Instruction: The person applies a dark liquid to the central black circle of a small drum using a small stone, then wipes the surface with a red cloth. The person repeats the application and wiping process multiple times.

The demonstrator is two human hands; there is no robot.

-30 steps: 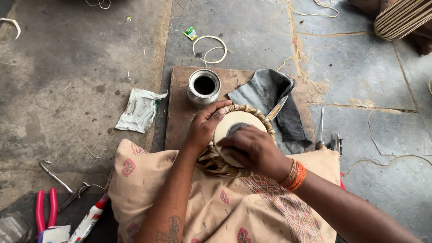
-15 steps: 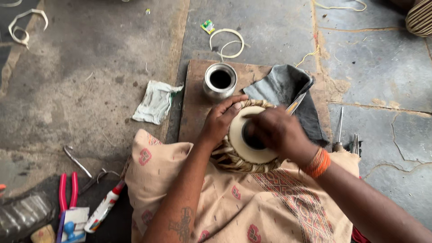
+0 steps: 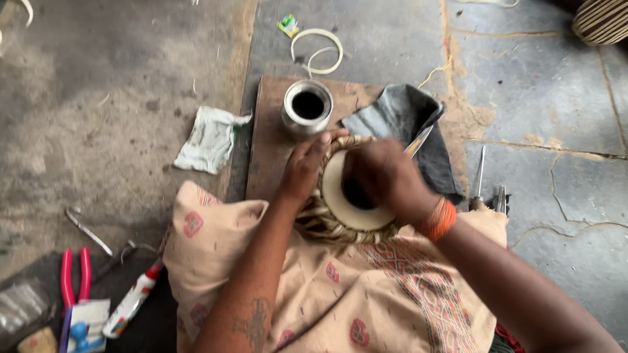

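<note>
Steadying the drum (image 3: 340, 196), left hand (image 3: 304, 167) in closed grip on its rim.

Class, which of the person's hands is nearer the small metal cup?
Left. The left hand lies just below the metal cup; the right hand is farther right, on the drum.

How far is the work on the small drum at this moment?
Done, it seems: the pale skin is laced onto the drum and a dark patch sits at its centre. In hand: the left hand steadies the rim while the right hand presses on the patch. What is left cannot be told; the cup stands open nearby.
</note>
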